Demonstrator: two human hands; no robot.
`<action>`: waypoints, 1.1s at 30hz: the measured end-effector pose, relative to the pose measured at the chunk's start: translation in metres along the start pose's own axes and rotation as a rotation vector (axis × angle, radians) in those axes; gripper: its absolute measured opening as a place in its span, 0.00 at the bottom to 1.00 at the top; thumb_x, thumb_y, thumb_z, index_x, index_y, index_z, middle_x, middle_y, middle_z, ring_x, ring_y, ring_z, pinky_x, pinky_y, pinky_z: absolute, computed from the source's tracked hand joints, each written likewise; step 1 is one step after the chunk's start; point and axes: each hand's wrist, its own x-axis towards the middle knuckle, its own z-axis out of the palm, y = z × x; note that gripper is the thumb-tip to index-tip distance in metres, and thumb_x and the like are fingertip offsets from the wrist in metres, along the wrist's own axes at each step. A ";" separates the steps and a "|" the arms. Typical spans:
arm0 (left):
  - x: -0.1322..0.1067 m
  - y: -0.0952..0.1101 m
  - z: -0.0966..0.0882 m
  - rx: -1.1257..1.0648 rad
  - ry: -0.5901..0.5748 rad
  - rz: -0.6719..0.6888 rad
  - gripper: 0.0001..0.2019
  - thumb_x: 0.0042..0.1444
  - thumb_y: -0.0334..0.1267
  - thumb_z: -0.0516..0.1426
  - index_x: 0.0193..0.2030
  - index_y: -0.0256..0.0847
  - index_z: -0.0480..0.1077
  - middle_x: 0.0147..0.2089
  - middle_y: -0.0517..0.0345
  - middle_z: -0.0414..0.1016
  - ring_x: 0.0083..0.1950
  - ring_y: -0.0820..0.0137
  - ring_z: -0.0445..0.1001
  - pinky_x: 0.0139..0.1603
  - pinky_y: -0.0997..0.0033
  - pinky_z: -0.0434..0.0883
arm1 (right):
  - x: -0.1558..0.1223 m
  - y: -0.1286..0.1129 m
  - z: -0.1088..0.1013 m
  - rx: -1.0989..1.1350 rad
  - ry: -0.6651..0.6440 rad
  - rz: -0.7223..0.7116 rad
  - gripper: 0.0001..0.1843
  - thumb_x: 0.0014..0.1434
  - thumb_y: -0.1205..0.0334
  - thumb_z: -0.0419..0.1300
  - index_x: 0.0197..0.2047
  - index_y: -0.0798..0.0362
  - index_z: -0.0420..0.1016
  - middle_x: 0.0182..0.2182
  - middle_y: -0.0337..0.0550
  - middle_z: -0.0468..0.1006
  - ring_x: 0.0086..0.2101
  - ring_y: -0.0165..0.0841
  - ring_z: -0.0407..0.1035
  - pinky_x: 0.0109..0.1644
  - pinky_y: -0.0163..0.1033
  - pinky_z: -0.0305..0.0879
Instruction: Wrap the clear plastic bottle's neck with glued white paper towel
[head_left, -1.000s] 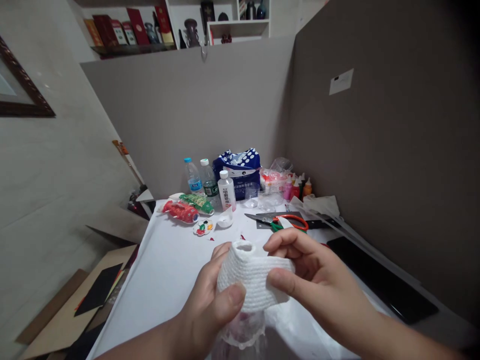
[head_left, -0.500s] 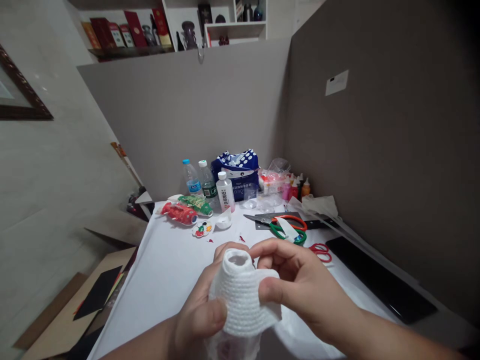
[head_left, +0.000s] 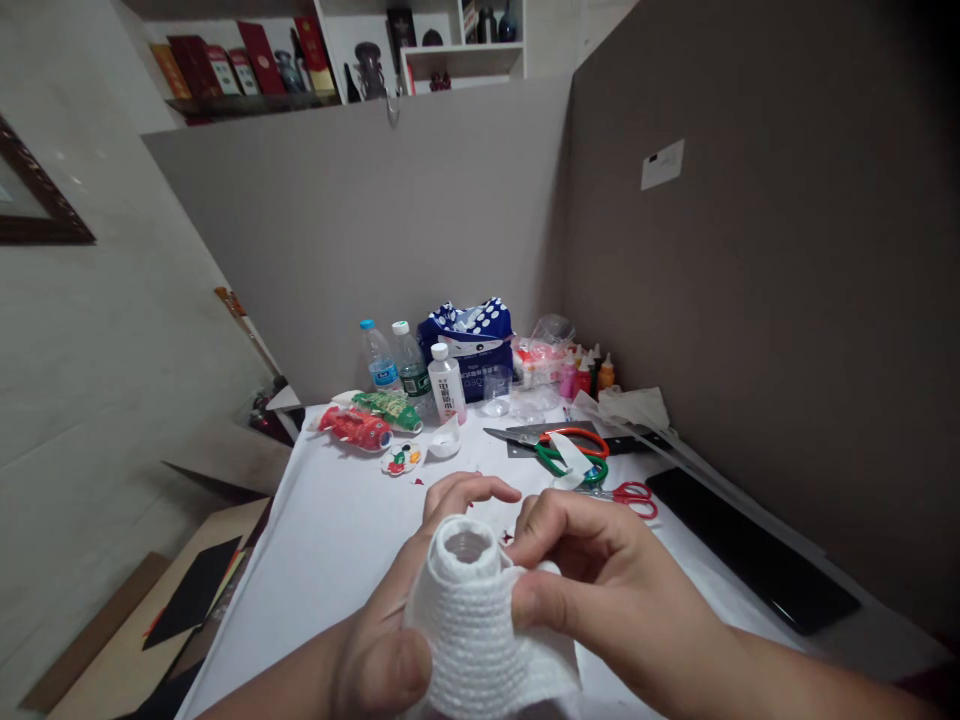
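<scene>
A clear plastic bottle, its mouth (head_left: 466,546) pointing up, stands in front of me at the bottom middle. Wrapped round its neck and shoulder is a ribbed white cloth or paper towel (head_left: 480,625), with a loose flap at the right. My left hand (head_left: 401,610) curves round the left side of the wrapped bottle, thumb in front and fingers stretched behind. At the right, my right hand (head_left: 592,570) pinches the edge of the white wrap between thumb and bent forefinger. The bottle's lower part is out of view.
Behind the hands lie green-and-orange handled scissors (head_left: 555,460), red scissors (head_left: 634,498) and a paint palette (head_left: 402,457). Red and green fish-shaped crafts (head_left: 354,428), several bottles (head_left: 448,385), a blue pack (head_left: 472,340) and paint bottles (head_left: 585,375) stand farther back. A black phone-like slab (head_left: 750,550) lies right.
The wrapped bottle has come lower and nearer. My left fingers have lifted off the back of the wrap, and my right hand has tightened its pinch, drawing the flap round to the right.
</scene>
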 end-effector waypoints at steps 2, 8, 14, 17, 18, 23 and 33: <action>0.000 0.004 0.001 0.009 0.014 0.035 0.33 0.43 0.72 0.53 0.38 0.43 0.73 0.58 0.51 0.55 0.66 0.40 0.49 0.66 0.42 0.50 | 0.000 0.000 0.001 -0.004 0.005 -0.027 0.12 0.47 0.65 0.73 0.24 0.52 0.73 0.25 0.33 0.70 0.27 0.26 0.64 0.33 0.32 0.61; 0.000 0.021 0.010 0.063 0.122 0.032 0.34 0.48 0.70 0.50 0.44 0.40 0.75 0.62 0.45 0.57 0.65 0.38 0.48 0.64 0.37 0.52 | 0.001 0.000 0.001 -0.029 0.005 -0.081 0.13 0.51 0.63 0.70 0.23 0.52 0.71 0.24 0.34 0.69 0.26 0.26 0.60 0.32 0.33 0.59; -0.003 0.016 0.009 0.224 0.199 0.120 0.32 0.54 0.67 0.46 0.47 0.43 0.74 0.64 0.47 0.54 0.66 0.40 0.47 0.66 0.39 0.46 | 0.001 -0.001 -0.001 -0.141 -0.016 -0.035 0.13 0.56 0.57 0.67 0.28 0.52 0.68 0.25 0.34 0.66 0.27 0.27 0.58 0.31 0.32 0.56; -0.006 0.015 0.006 0.356 0.215 0.154 0.30 0.56 0.65 0.44 0.49 0.46 0.73 0.66 0.50 0.53 0.67 0.42 0.44 0.67 0.40 0.40 | -0.001 0.001 -0.003 -0.173 -0.042 -0.021 0.13 0.59 0.55 0.65 0.30 0.52 0.67 0.27 0.35 0.66 0.28 0.27 0.58 0.31 0.33 0.56; -0.007 0.015 0.005 0.405 0.227 0.172 0.30 0.57 0.65 0.43 0.49 0.46 0.73 0.67 0.51 0.53 0.67 0.42 0.44 0.67 0.40 0.39 | -0.001 0.002 -0.004 -0.187 -0.043 -0.037 0.13 0.60 0.55 0.64 0.30 0.52 0.66 0.28 0.35 0.66 0.29 0.28 0.58 0.32 0.33 0.57; -0.007 0.012 0.004 0.641 0.334 0.237 0.27 0.61 0.59 0.42 0.51 0.46 0.71 0.65 0.49 0.55 0.67 0.43 0.46 0.66 0.41 0.41 | -0.002 0.006 -0.001 -0.137 -0.077 -0.099 0.14 0.64 0.52 0.59 0.33 0.50 0.63 0.41 0.41 0.66 0.38 0.31 0.62 0.38 0.35 0.61; -0.008 0.010 0.010 0.705 0.481 0.281 0.18 0.64 0.45 0.43 0.53 0.48 0.68 0.65 0.53 0.54 0.66 0.49 0.52 0.65 0.45 0.49 | -0.006 0.015 -0.003 0.033 -0.152 -0.046 0.13 0.67 0.51 0.56 0.37 0.48 0.58 0.33 0.33 0.63 0.31 0.26 0.58 0.36 0.31 0.58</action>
